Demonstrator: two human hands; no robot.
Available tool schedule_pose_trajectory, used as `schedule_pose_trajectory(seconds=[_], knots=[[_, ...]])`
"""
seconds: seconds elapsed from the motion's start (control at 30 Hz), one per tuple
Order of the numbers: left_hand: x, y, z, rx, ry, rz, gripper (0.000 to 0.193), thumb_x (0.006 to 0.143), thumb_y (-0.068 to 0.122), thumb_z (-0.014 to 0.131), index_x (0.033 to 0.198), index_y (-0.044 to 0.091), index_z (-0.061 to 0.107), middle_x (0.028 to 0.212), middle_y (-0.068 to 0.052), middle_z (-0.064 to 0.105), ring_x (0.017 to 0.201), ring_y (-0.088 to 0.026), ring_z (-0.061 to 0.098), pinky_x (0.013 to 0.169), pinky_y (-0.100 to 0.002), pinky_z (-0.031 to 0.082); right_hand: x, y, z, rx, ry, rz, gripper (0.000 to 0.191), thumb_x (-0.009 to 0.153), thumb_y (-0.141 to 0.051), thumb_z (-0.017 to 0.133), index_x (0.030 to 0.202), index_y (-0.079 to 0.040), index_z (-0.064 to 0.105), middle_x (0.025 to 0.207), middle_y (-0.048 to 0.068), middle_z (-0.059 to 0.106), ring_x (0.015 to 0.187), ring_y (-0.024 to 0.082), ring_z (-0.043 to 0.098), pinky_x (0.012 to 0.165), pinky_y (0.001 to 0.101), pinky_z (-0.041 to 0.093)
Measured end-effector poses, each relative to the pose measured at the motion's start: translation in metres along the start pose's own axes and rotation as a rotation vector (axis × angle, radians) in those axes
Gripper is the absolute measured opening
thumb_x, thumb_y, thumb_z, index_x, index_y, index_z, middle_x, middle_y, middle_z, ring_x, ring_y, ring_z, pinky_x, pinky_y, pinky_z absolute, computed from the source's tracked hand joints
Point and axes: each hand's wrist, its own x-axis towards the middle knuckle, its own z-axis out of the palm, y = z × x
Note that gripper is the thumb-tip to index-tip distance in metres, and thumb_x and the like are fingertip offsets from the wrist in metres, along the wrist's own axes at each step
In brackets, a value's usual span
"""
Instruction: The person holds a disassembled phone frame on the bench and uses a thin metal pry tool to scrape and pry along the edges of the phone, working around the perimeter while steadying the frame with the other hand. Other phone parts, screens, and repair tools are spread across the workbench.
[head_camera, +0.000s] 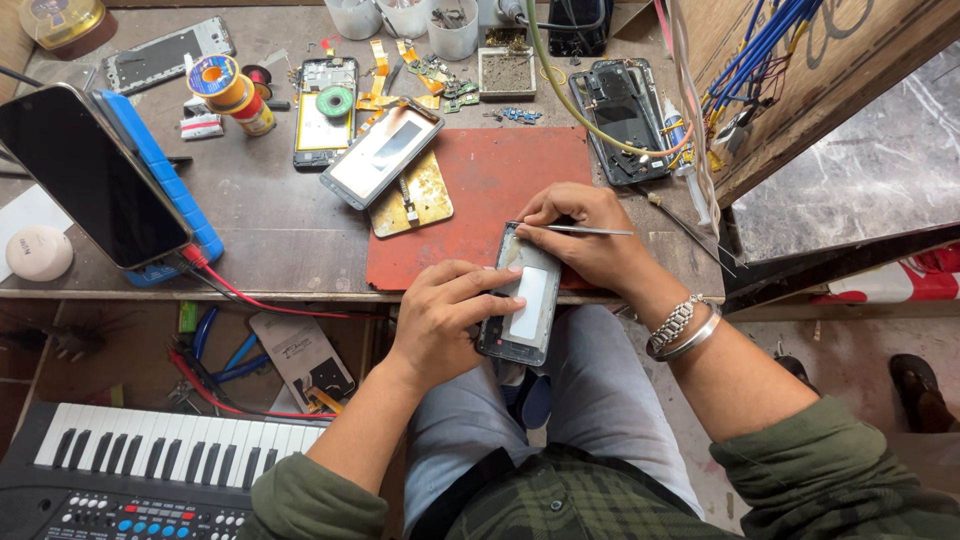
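Left hand (445, 310) grips the opened phone (522, 300) at the worktop (290, 235) edge; right hand (585, 235) pinches tweezers (585, 230), which could slip and scratch it

Daylight floods in soft and even from above, and the bench (280, 220) shows up bright, colours clear. Shadows stay faint, just a thin dark edge under the hands (520, 270). The propped black phone screen (90, 180) picks up a dull grey sheen, no hard glare. Under the bench it drops dim, the keyboard (170, 460) in shade. Focus holds sharp through the middle; straight lines bow toward the corners, the wide lens stretching the edges.
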Motion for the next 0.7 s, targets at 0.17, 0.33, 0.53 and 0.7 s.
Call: schedule_pose_trajectory(seconds=[0.17,0.33,0.53,0.7], knots=[[0.0002,-0.0002,0.0005,0.0,-0.004,-0.003,0.04,0.062,0.013,0.082,0.101,0.021,0.077,0.123,0.003,0.073,0.1,-0.022,0.067,0.09,-0.037,0.054,-0.0014,0.0025,0.0004,0.046,0.033,0.003,0.015,0.085,-0.006,0.082,0.084,0.001,0.068,0.094,0.009,0.076,0.086,0.014,0.073,0.077,0.0282,0.057],[0.0007,0.0,-0.0009,-0.008,-0.002,0.0,0.039,0.062,0.013,0.082,0.101,0.02,0.077,0.123,0.002,0.073,0.099,-0.022,0.067,0.09,-0.038,0.054,-0.0018,0.0027,0.002,0.027,0.05,0.028,0.015,0.086,-0.006,0.082,0.084,0.002,0.068,0.093,0.009,0.077,0.085,0.014,0.073,0.076,0.0283,0.057],[0.0018,0.0008,-0.0007,-0.006,0.007,0.0,0.038,0.064,0.014,0.082,0.101,0.021,0.077,0.122,0.003,0.073,0.099,-0.022,0.068,0.089,-0.037,0.054,-0.0003,0.0001,0.0008,0.016,0.019,0.047,0.014,0.085,-0.007,0.081,0.085,0.002,0.07,0.094,0.009,0.077,0.085,0.014,0.074,0.075,0.028,0.058],[0.0014,0.0014,-0.0008,0.001,0.002,-0.006,0.038,0.064,0.014,0.083,0.101,0.021,0.078,0.122,0.003,0.073,0.099,-0.022,0.068,0.088,-0.037,0.054,-0.0016,-0.0014,0.0005,0.029,0.065,0.021,0.012,0.086,-0.006,0.081,0.088,0.002,0.072,0.093,0.01,0.077,0.086,0.016,0.074,0.077,0.0293,0.057]])
